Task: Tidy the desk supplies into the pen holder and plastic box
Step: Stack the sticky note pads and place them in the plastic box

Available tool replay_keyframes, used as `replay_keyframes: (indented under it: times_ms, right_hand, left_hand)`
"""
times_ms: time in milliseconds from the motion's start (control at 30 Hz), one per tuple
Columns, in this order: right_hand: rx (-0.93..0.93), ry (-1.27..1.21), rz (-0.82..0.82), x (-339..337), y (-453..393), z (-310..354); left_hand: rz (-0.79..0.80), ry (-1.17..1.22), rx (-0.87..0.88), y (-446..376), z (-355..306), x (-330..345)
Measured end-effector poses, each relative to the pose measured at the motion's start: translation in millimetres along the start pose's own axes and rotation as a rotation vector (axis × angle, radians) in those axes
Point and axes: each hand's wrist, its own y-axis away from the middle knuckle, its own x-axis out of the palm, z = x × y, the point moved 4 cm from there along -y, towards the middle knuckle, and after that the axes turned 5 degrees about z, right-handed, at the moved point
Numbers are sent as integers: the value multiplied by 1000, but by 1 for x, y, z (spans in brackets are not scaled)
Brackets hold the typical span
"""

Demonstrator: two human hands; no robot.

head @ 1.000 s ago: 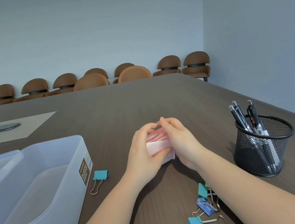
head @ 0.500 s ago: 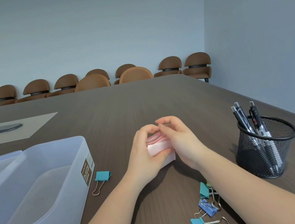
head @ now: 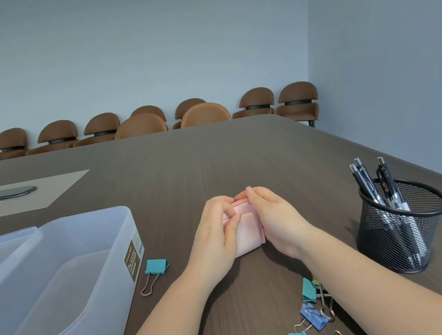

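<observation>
Both hands [head: 248,222] clasp pink pad [head: 246,229], flat on table.

A single head-worn wide-angle view looks forward and down along the desk [head: 241,158] from close above. Forearms enter from the lower edge of the frame; the far wall [head: 135,50] and chairs [head: 203,114] fill the upper half.

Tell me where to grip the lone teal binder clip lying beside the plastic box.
Pinch the teal binder clip across its folded body, coming from above: the body stands proud of the table, while its wire handles lie flat toward the viewer, offering fingers little purchase.
</observation>
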Motion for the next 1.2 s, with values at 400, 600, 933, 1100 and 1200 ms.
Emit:
replay_keyframes:
  times_ms: [400,600,933,1100,1200]
  right_hand:
    - [36,-102,142,5,4,-2]
    - [28,-134,310,8,3,-2]
    - [-89,241,167,4,-1,-6]
    - [-62,308,155,4,0,-7]
    - [-55,332,165,4,-2,-7]
  left_hand:
    - [-22,-98,-29,-1,5,-4]
    - [-144,-130,-57,-5,2,-10]
    - [40,458,-440,1,9,-15]
    - [240,450,-466,2,9,-14]
    - [257,406,-504,3,13,-12]
